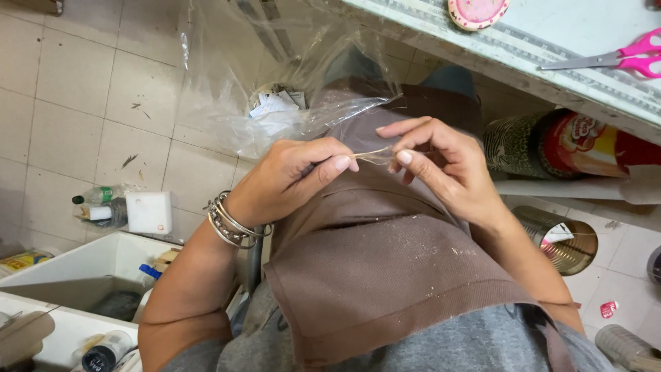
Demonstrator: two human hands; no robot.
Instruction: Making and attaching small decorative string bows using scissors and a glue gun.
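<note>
Both my hands are raised over my lap, above a brown apron (385, 269). My left hand (292, 179), with several metal bangles on its wrist, pinches one end of a thin pale thread (372, 156). My right hand (441, 162) pinches the other end between thumb and forefinger, its other fingers spread. The thread runs in a short line and loop between the two hands. A clear plastic bag (275, 76) hangs just beyond my hands, holding scraps of paper.
A table edge (523, 58) runs along the top right, with pink-handled scissors (620, 58) and a round pink object (477, 10) on it. Tins (564, 238) and printed cans (578, 145) sit below. A white tub (82, 265) and bottles (103, 203) stand at left on the tiled floor.
</note>
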